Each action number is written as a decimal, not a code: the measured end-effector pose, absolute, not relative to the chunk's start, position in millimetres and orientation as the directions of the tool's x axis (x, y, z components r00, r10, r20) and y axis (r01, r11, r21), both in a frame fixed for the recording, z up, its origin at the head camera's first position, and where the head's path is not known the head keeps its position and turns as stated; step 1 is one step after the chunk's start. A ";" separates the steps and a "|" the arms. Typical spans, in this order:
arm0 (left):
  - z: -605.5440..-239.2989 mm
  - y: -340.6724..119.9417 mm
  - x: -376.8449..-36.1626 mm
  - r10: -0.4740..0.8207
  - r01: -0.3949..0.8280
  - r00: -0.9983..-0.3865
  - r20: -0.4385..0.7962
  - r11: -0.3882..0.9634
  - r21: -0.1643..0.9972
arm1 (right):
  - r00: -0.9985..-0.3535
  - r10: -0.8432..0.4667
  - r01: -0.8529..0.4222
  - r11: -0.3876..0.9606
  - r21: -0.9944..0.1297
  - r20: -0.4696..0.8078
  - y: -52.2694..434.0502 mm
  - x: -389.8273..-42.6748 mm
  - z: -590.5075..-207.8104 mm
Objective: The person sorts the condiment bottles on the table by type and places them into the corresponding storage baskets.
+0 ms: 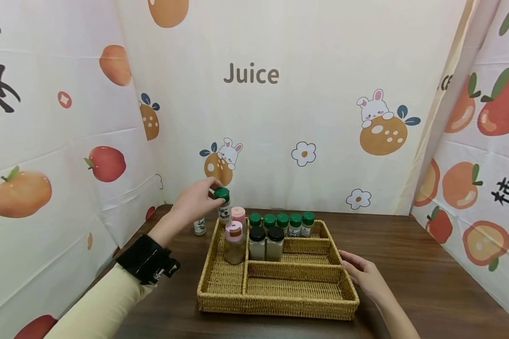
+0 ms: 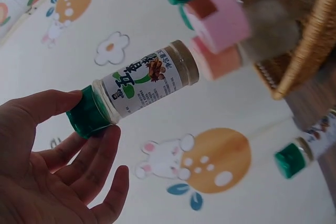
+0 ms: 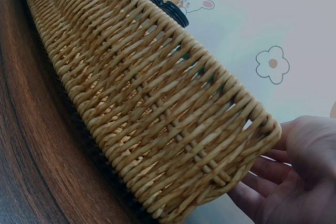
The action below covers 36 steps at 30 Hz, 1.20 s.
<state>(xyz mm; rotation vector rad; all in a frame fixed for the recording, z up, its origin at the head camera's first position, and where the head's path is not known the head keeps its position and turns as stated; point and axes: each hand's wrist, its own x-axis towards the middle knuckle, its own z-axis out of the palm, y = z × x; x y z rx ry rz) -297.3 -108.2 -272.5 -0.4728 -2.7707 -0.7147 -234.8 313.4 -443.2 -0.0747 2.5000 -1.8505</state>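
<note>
Risk first: you hold the green-capped spice jar [image 2: 140, 88] by its cap [image 2: 86, 114] alone, glass body hanging free beyond your fingertips. If the cap is loose or your pinch slackens, the jar could drop onto the pink-lidded jars [image 1: 235, 235] just below it and tip them. Lowering it off-line could also catch the wicker basket [image 1: 280, 301] rim.

Left hand [image 1: 197, 200]: thumb and two or three fingers [image 2: 100, 148] are curled round the green cap, a light fingertip pinch; palm open behind it. The jar sits above the basket's far-left corner, clear of the wicker.

Right hand [image 1: 365, 275]: fingers [image 3: 268, 182] relaxed and nearly straight, lying against the basket's right outer wall near the front corner. Holds nothing; contact looks light, so the basket could slide on the wooden table [image 1: 428, 282] if bumped.

Another small green-capped jar [image 1: 200, 226] stands on the table outside the basket, below your left fingers.
</note>
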 end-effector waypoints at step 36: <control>-250.8 45.3 -326.8 0.456 0.535 -0.845 0.281 0.748 0.394 | -0.999 -0.041 -0.018 0.331 -0.943 0.005 309.3 -233.6 -442.1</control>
